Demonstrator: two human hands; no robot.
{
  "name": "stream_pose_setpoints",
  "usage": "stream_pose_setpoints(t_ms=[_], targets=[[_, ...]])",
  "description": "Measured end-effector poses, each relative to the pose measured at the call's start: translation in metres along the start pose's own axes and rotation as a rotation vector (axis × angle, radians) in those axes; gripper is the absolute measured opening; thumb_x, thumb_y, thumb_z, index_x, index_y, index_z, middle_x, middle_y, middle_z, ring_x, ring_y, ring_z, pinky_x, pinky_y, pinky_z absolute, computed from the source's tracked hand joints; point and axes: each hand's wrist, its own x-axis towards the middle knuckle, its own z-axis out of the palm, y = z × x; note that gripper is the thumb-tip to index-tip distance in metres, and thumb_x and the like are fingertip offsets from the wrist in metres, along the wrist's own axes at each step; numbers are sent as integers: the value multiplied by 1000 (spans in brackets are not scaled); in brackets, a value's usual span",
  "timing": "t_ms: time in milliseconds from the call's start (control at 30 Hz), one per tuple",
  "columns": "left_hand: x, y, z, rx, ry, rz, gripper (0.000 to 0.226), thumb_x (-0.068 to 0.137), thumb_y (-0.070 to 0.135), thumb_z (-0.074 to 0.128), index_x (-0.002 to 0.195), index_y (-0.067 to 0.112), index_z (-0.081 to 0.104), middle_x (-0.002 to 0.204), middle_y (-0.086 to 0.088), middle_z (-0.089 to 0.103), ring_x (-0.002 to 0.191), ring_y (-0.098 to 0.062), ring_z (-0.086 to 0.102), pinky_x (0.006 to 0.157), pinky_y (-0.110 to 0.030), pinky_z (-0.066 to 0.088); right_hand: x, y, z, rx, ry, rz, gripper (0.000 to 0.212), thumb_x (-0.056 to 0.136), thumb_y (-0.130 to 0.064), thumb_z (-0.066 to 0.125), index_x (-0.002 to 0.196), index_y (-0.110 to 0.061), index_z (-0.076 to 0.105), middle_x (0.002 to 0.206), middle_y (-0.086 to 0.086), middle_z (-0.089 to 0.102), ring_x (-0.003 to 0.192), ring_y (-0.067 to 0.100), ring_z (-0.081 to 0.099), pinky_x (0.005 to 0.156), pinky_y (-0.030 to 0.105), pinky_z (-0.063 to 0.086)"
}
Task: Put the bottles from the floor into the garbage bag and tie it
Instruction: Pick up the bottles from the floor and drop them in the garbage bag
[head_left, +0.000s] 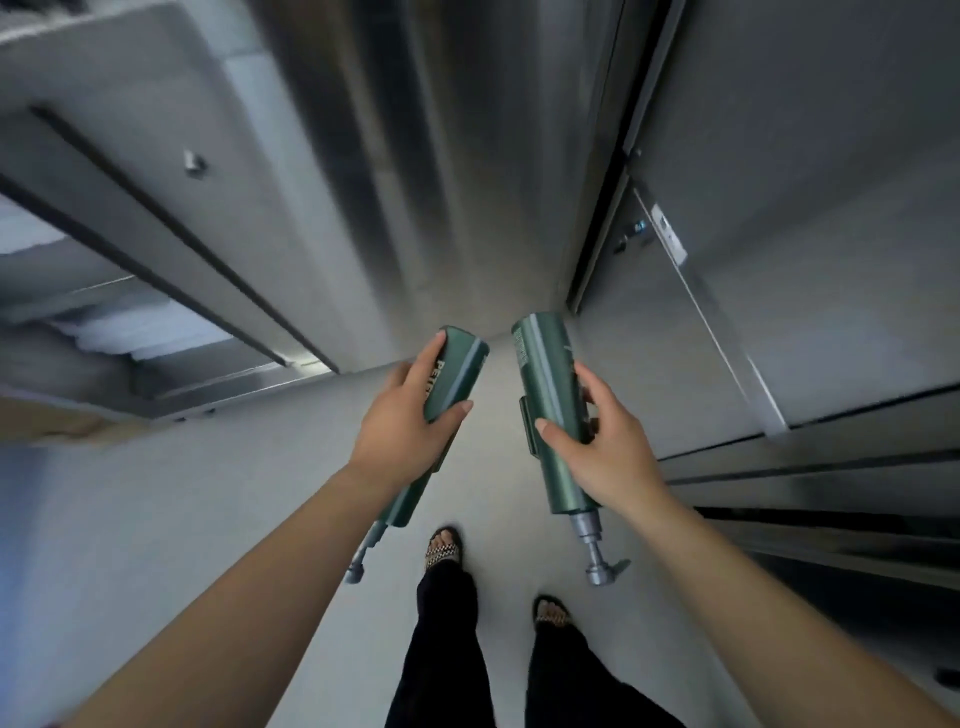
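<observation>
Now bottles (457, 374) lengthwise away, pumps (602, 569) nearest

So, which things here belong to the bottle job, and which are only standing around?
For the job:
- left hand gripping the first green bottle
- right hand gripping the second green bottle
- garbage bag: not in view

Only around:
- grey floor
- sandals
- grey door on the right
</observation>
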Motion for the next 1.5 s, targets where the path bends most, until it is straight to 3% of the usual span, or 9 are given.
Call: stream_pose_setpoints(t_ms=[167, 333, 467, 600, 733, 867, 1167, 1300, 1500], targets=[[-87, -2, -50, -51, 222, -162, 77, 79, 52, 61, 137, 57, 12, 121, 3, 50, 92, -12, 46, 78, -29, 38, -38, -50, 13, -53, -138, -204, 75, 77, -39, 69, 140, -39, 28, 131, -7, 52, 105, 12, 58, 93, 34, 50], [-190, -19, -89, -145, 466, -336, 78, 74, 49, 68, 137, 55, 21, 115, 6, 52, 93, -5, 43, 82, -24, 34, -85, -90, 61, -159, -375, -391, 77, 76, -40, 69, 140, -39, 27, 134, -7, 49, 110, 12, 55, 97, 37, 47], [-281, -36, -106, -199, 742, -516, 76, 75, 51, 65, 136, 56, 20, 111, 13, 49, 94, -2, 45, 81, -22, 33, -132, -123, 114, -223, -582, -540, 77, 75, -42, 68, 140, -40, 27, 133, -8, 50, 112, 10, 53, 96, 32, 45], [-376, -60, -115, -223, 910, -684, 77, 78, 48, 64, 140, 50, 20, 125, 5, 53, 109, -12, 50, 86, -24, 34, -189, -151, 174, -286, -776, -685, 77, 74, -44, 68, 139, -44, 26, 132, -11, 49, 110, 2, 48, 91, 22, 39], [-476, -90, -127, -211, 998, -820, 76, 78, 48, 63, 141, 50, 20, 124, 5, 53, 103, -7, 46, 85, -24, 34, -265, -167, 243, -307, -927, -783, 76, 74, -42, 69, 139, -42, 29, 135, -14, 46, 109, -1, 45, 92, 20, 36], [-573, -124, -137, -193, 1078, -924, 76, 78, 49, 64, 139, 52, 20, 120, 6, 53, 100, -6, 46, 84, -25, 34, -349, -170, 313, -330, -1045, -854, 76, 74, -43, 69, 139, -41, 30, 135, -11, 48, 114, 7, 49, 98, 28, 42], [-766, -213, -160, -139, 1108, -1121, 77, 77, 52, 64, 138, 54, 17, 104, 7, 52, 93, -10, 49, 76, -26, 37, -516, -173, 453, -361, -1243, -941, 77, 74, -46, 67, 139, -44, 26, 139, -11, 44, 122, 8, 44, 102, 34, 42], [-820, -259, -175, -160, 1137, -1210, 77, 78, 51, 64, 140, 51, 19, 115, 0, 56, 92, -11, 47, 77, -27, 37, -552, -184, 513, -396, -1281, -986, 77, 75, -45, 67, 140, -43, 26, 139, -12, 43, 122, 7, 44, 102, 32, 41], [-868, -334, -208, -169, 1175, -1315, 77, 78, 50, 63, 141, 50, 19, 125, -3, 55, 109, -20, 52, 84, -28, 38, -580, -211, 621, -387, -1321, -1001, 74, 77, -41, 68, 140, -39, 29, 139, -9, 45, 118, 13, 49, 99, 38, 45]])
